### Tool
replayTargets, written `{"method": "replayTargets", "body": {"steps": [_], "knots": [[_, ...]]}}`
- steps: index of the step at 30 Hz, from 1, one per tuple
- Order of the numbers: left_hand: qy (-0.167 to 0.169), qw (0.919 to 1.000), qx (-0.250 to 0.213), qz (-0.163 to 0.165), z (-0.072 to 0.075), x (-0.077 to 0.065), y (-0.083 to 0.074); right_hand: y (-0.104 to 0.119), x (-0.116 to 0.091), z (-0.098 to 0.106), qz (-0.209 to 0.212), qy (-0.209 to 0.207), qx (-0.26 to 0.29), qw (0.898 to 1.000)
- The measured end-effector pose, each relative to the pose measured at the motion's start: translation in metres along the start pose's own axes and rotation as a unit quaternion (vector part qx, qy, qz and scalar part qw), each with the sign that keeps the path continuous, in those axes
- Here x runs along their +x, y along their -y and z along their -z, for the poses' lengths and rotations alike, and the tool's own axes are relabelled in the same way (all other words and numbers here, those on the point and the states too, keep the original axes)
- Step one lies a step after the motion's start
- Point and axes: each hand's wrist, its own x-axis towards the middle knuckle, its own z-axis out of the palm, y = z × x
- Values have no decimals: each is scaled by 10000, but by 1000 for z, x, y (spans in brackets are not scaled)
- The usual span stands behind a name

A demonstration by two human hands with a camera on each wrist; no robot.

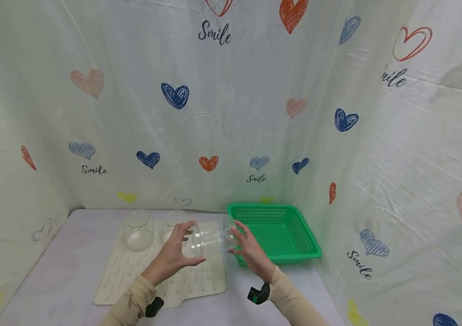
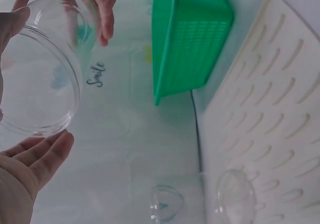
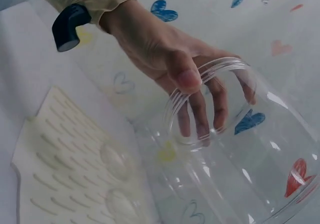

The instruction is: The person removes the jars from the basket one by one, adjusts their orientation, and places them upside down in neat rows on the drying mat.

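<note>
A clear, wide-mouthed jar (image 1: 214, 237) lies sideways in the air between both hands, above the right edge of a cream ridged mat (image 1: 198, 280). My left hand (image 1: 171, 258) grips the jar round its threaded mouth, thumb on one side and fingers on the other, as the right wrist view shows. At the jar's other end, my right hand (image 1: 254, 253) holds the base with spread fingers; the left wrist view shows those fingers partly through the glass. On the mat, to the left, stands another clear jar (image 1: 138, 236). A further clear jar (image 1: 173, 218) is partly hidden behind my left hand.
A green plastic basket (image 1: 283, 261) with perforated walls stands at the back right, just behind my right hand. Curtains (image 1: 222, 122) printed with hearts enclose the white table (image 1: 61, 258) at the back and sides.
</note>
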Motion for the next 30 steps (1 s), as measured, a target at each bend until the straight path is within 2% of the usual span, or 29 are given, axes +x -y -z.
{"method": "replayTargets", "body": {"steps": [4, 7, 9, 12, 14, 18, 21, 26, 28, 30], "knots": [[-43, 10000, -56, -59, -2, -4, 3, -7, 4, -2, -166, 324, 358, 9987], [-54, 9999, -79, 83, -4, -9, 4, -7, 7, -4, -226, 450, 425, 9978], [-37, 9996, -94, 272, -5, -14, 6, -7, 9, -6, -228, 360, 301, 9986], [75, 9979, -56, 636, -4, -23, 14, -4, 16, -13, -115, 15, -273, 9996], [129, 9960, 87, 879, 0, -32, 21, -2, 21, -18, 29, -274, -804, 9964], [164, 9896, 500, 1340, 13, -58, 42, -2, 35, -22, 341, -889, -1840, 9783], [263, 9776, 1075, 1791, 25, -82, 62, -9, 49, -22, 666, -1258, -2502, 9577], [758, 9379, 2144, 2622, 43, -113, 90, -28, 77, -21, 1192, -1575, -3555, 9136], [999, 9262, 2226, 2873, 46, -124, 100, -35, 88, -23, 1181, -1602, -3864, 9006], [1184, 9195, 2214, 3024, 45, -131, 108, -43, 97, -25, 1117, -1607, -4089, 8914]]}}
